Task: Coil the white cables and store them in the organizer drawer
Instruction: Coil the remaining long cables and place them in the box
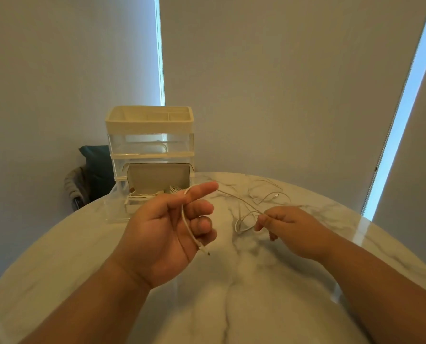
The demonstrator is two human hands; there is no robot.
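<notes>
Above table [231, 294], left hand [167, 229], right hand [288, 227] hold cable [241, 202].

Left hand [166, 232] holds white cable [188, 227] looped over index finger; right hand [291, 227] pinches its loop; organizer drawer [117, 211] open.

The cable [190, 233] is white with a dark tip. The surface [231, 294] is white marble with grey veins. The organizer [149, 126] is cream on top, with clear drawers [149, 145] below. The cushion [97, 165] is dark teal, and the cloth [75, 182] is grey. The blinds [281, 95] are plain grey-beige, with pale blue gaps [160, 58] between them.
</notes>
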